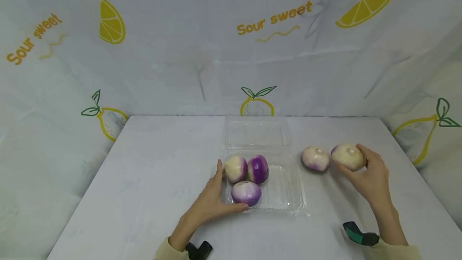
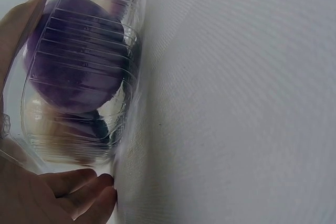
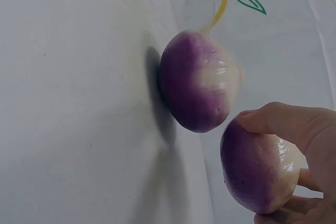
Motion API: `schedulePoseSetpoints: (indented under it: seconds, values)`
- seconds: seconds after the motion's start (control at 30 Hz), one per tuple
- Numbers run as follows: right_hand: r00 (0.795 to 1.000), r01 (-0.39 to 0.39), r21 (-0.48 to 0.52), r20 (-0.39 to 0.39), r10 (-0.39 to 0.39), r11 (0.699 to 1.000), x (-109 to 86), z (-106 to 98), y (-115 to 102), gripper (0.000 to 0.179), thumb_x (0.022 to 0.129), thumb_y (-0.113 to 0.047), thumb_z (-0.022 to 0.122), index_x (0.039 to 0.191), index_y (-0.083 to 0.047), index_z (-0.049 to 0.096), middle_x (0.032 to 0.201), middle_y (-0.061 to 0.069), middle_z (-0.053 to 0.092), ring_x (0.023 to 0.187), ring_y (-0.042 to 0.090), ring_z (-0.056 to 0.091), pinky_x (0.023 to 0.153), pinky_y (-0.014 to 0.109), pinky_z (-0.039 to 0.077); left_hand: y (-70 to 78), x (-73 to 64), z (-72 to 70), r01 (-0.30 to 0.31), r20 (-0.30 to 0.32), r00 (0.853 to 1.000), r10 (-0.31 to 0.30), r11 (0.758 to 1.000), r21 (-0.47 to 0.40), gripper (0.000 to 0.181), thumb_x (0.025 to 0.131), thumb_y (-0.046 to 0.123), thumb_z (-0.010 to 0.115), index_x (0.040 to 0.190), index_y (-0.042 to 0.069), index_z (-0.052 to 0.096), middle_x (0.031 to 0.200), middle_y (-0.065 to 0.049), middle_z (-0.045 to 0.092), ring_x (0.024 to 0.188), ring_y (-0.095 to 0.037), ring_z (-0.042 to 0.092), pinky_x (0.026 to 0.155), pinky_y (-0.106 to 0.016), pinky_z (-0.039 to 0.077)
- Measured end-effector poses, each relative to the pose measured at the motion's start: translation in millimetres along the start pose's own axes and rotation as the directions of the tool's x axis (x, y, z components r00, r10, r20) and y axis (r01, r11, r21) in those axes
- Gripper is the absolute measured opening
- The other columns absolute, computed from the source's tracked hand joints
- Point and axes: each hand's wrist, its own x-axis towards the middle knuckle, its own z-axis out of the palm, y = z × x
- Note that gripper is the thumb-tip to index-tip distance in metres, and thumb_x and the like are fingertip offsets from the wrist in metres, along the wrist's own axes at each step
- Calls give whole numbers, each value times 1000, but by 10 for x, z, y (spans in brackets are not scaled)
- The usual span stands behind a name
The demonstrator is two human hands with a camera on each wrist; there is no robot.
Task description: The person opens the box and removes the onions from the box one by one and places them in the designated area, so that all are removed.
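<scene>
My right hand (image 1: 373, 175) grips a white and purple turnip (image 1: 347, 157) between thumb and fingers. The right wrist view shows this turnip (image 3: 257, 169) held off the table. Just left of it, a second turnip (image 1: 315, 159) sits on the table. Three more turnips, including a deep purple one (image 1: 258, 169), lie in the left part of a clear plastic clamshell box (image 1: 285, 187). Around the box's front left corner my left hand (image 1: 211, 200) is spread, thumb along the front edge and fingers at the left side. The left wrist view shows a turnip (image 2: 79, 56) through the ribbed wall.
The box's lid (image 1: 257, 131) lies folded back behind its base. The white table (image 1: 144, 179) ends at a curtain (image 1: 173, 51) printed with lemons. Dark wrist straps (image 1: 361, 234) sit at both cuffs.
</scene>
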Motion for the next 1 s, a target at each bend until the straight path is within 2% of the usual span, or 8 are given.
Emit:
schedulePoseSetpoints:
  seconds: [0.13, 0.2, 0.27, 0.47, 0.7, 0.83, 0.93, 1.0]
  values:
    - [1000, 2, -6, 26, -2, 1000, -14, 13, 31, 78, 73, -11, 89, 138, 14, 53, 131, 41, 55, 106, 17, 51, 77, 13, 31, -6, -6, 5, 0, -3, 1000, 0, 1000, -1, 146, 68, 68, 86, 165, 11, -7, 171, -12, 23, 159, -34, 20, 126, -59, 25]
    - [999, 0, -3, 43, 0, 1000, -19, 16, 45, 79, 74, -12, 89, 139, 15, 52, 132, 43, 53, 109, 37, 52, 76, 13, 30, -6, -6, 5, 0, -2, 1000, 0, 1000, -3, 145, 68, 68, 85, 165, 11, -7, 170, -12, 24, 159, -34, 20, 126, -59, 25]
    - [998, -9, -4, 65, 9, 1000, -24, 16, 60, 80, 76, -13, 88, 140, 16, 50, 133, 45, 49, 111, 47, 50, 76, 14, 28, -5, -4, 4, 0, -1, 1000, 0, 1000, -5, 145, 68, 68, 86, 165, 11, -7, 170, -12, 24, 158, -34, 20, 126, -59, 25]
    - [996, -32, -23, 85, 34, 999, -30, 22, 95, 81, 77, -15, 87, 140, 17, 48, 132, 46, 46, 112, 50, 49, 76, 16, 27, -1, -2, 5, -4, 1, 1000, 4, 1000, -13, 145, 68, 66, 86, 165, 11, -7, 170, -13, 24, 159, -34, 20, 125, -60, 25]
    - [993, -45, -49, 102, 50, 998, -16, 39, 140, 82, 78, -17, 86, 141, 17, 47, 132, 46, 46, 111, 51, 49, 77, 33, 35, -5, -3, 2, -4, 3, 1000, 4, 1000, -12, 145, 68, 66, 86, 165, 11, -8, 170, -11, 25, 159, -32, 20, 126, -59, 24]
    - [989, -55, -57, 132, 62, 997, -3, 52, 178, 82, 80, -19, 85, 142, 18, 45, 133, 47, 45, 111, 52, 49, 77, 38, 37, 0, -4, -2, -3, 3, 1000, 3, 1000, -11, 145, 69, 66, 86, 165, 11, -7, 170, -11, 25, 159, -33, 20, 126, -59, 24]
    - [983, -73, -63, 163, 82, 995, -3, 65, 205, 83, 82, -21, 83, 143, 19, 43, 135, 49, 42, 115, 56, 47, 81, 53, 43, 4, -6, -5, -1, 5, 1000, 1, 1000, -16, 145, 69, 66, 86, 165, 11, -8, 170, -10, 25, 159, -33, 20, 126, -59, 24]
    - [978, -86, -65, 183, 97, 994, -8, 74, 218, 84, 84, -23, 82, 144, 19, 41, 136, 50, 40, 119, 60, 44, 87, 65, 41, 6, -6, -7, 1, 7, 1000, -1, 1000, -18, 145, 69, 66, 86, 165, 11, -8, 170, -10, 25, 159, -32, 19, 126, -59, 24]
